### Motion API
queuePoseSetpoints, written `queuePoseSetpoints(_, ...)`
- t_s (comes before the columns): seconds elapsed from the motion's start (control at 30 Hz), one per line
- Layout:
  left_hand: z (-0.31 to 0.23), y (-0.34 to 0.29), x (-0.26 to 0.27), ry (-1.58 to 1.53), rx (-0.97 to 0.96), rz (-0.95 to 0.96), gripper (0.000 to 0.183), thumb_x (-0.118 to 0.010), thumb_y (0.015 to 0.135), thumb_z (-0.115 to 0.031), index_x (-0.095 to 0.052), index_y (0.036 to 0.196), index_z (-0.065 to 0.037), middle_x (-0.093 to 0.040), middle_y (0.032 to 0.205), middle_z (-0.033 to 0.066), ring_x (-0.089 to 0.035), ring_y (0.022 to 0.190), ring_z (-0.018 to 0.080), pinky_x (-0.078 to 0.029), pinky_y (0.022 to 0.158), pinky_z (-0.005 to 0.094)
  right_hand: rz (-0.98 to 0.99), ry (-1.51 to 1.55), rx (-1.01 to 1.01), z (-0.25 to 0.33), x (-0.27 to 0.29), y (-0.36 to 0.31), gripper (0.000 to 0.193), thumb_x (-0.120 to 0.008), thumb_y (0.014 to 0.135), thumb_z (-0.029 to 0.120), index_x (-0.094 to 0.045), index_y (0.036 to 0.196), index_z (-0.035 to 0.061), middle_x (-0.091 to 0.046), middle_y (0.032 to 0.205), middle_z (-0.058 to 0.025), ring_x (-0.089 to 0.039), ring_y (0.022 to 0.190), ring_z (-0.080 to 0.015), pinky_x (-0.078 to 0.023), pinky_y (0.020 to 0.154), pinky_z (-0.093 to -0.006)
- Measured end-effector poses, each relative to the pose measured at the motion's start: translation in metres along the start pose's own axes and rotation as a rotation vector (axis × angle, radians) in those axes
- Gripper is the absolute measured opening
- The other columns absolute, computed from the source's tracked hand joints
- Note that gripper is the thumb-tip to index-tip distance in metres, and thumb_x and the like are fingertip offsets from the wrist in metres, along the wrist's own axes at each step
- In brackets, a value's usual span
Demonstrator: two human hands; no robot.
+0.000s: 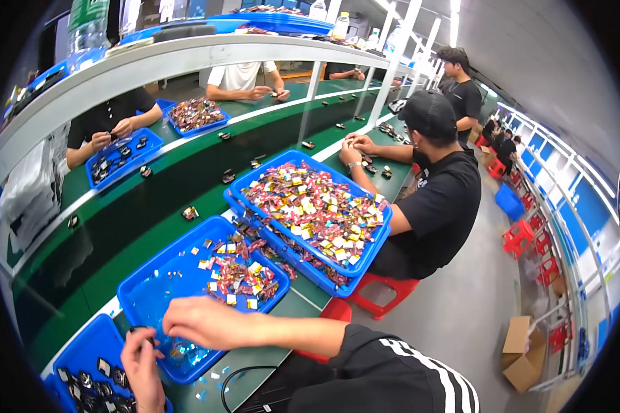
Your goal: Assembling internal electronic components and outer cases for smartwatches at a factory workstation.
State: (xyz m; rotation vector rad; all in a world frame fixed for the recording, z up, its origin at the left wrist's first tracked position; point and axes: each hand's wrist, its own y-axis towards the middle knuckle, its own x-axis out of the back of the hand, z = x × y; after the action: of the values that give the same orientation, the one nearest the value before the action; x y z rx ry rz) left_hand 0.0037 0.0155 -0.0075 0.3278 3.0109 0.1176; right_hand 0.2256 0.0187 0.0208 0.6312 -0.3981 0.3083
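Pinching, left hand [143,375]: thumb and fingertips closed on one small black part [142,332], held at the left edge of the middle blue tray [160,283]. Part mostly covered by the fingers; its detail cannot be told.

Right hand [210,325]: blurred, fingers curled toward the left, just beside the held part, above the same tray. Whether its fingertips pinch anything, cannot tell.

Handling notes, as judged: grip the part by its edges, leaving its working face free; brace the left hand so that it does not roll; bring the right fingertips in squarely, with light pressure; keep both hands over the tray so that loose bits drop inside.

Beneath the right hand: shiny blue film scraps [188,354], best kept off the part. At the tray's far end: a heap of small red, yellow and white pieces [251,281].

Lower left: second blue tray [83,346], containing black parts [93,391], near the left hand.

Beyond: stacked blue trays [365,267], the top one heaped with similar pieces; a green belt [120,237] carrying scattered dark parts; a co-worker in a black cap [427,113], seated to the right.
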Motion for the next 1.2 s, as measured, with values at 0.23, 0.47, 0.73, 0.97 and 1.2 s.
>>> queuePoseSetpoints(0.23, -0.015, -0.013, -0.016, 0.358, -0.149, 0.07, 0.009, -0.065, 0.089, -0.002, -0.065, 0.093, 0.006, -0.054, 0.103, 0.0065, -0.055, 0.093, 0.015, -0.043, 0.078, 0.0238, -0.016, 0.244, -0.079, 0.006, -0.019, 0.006, 0.009, -0.063, 0.085, 0.008, -0.06, 0.091, 0.0007, -0.062, 0.085, -0.0119, -0.062, 0.076, -0.0254, -0.048, 0.066, -0.035)
queuePoseSetpoints(0.47, -0.012, -0.009, -0.023, 0.436, -0.267, 0.043, 0.011, -0.067, 0.082, -0.007, -0.065, 0.081, 0.004, -0.05, 0.097, 0.01, -0.049, 0.084, 0.0193, -0.038, 0.072, 0.0295, 0.082, 0.451, -0.289, 0.001, -0.014, 0.005, 0.015, -0.064, 0.086, 0.014, -0.062, 0.082, -0.0003, -0.06, 0.073, -0.0019, -0.053, 0.068, -0.0077, -0.044, 0.063, -0.0249)
queuePoseSetpoints(0.73, -0.013, -0.018, -0.011, 1.037, -0.527, -0.192, 0.013, -0.073, 0.072, -0.002, -0.07, 0.084, -0.005, -0.053, 0.095, 0.0144, -0.055, 0.088, 0.0326, -0.046, 0.075, 0.0407, 0.128, 0.733, -0.564, -0.027, -0.049, 0.017, 0.012, -0.057, 0.093, 0.017, -0.055, 0.091, 0.0053, -0.054, 0.072, 0.0012, -0.051, 0.065, -0.0056, -0.042, 0.054, -0.0241)
queuePoseSetpoints(0.97, -0.006, -0.007, -0.02, 0.329, -0.155, -0.128, 0.012, -0.072, 0.082, -0.009, -0.075, 0.093, -0.004, -0.059, 0.096, 0.0091, -0.057, 0.087, 0.0173, -0.046, 0.075, 0.0275, 0.117, -0.398, -0.247, -0.02, -0.005, 0.003, 0.037, -0.063, 0.081, 0.001, -0.063, 0.117, 0.0064, -0.064, 0.091, -0.0144, -0.066, 0.084, -0.0348, -0.055, 0.07, -0.0423)
queuePoseSetpoints(1.2, -0.007, -0.012, -0.008, 0.33, -0.083, -0.063, 0.021, -0.066, 0.088, -0.009, -0.07, 0.108, -0.003, -0.057, 0.097, 0.0069, -0.054, 0.089, 0.0113, -0.045, 0.072, 0.0232, 0.034, 0.12, -0.275, 0.004, -0.031, 0.019, 0.013, -0.068, 0.084, 0.002, -0.068, 0.096, 0.0008, -0.065, 0.089, -0.0079, -0.062, 0.08, -0.0133, -0.049, 0.066, -0.0244)
